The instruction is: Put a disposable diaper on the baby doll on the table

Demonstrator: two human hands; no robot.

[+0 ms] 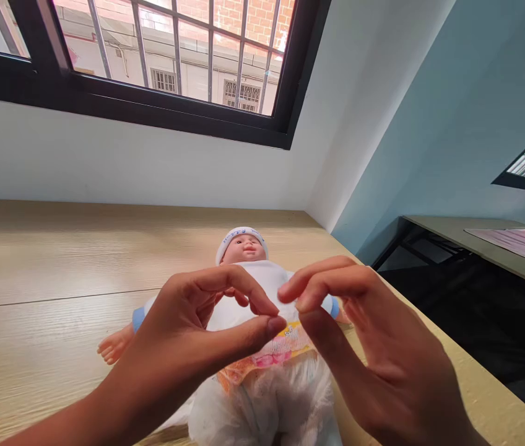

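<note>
A baby doll (269, 279) lies on its back on the wooden table, its head away from me. It wears a white cap (244, 233), a white top with blue cuffs, and a puffy white diaper (267, 402) with a colourful printed waistband (285, 347). My left hand (211, 316) hovers over the doll's middle, thumb and index fingertips pinched together. Opposite it, my right hand (374, 347) makes a similar pinch, fingertips close to the left ones. Nothing shows between the fingers of either hand. Both hands hide parts of the doll's torso and arms.
The wooden table (49, 260) runs up to a white wall under a barred window (174, 56). Its right edge slants towards me. Beyond a dark gap on the right stands another table (452, 223) with a pinkish sheet (517, 244) on it.
</note>
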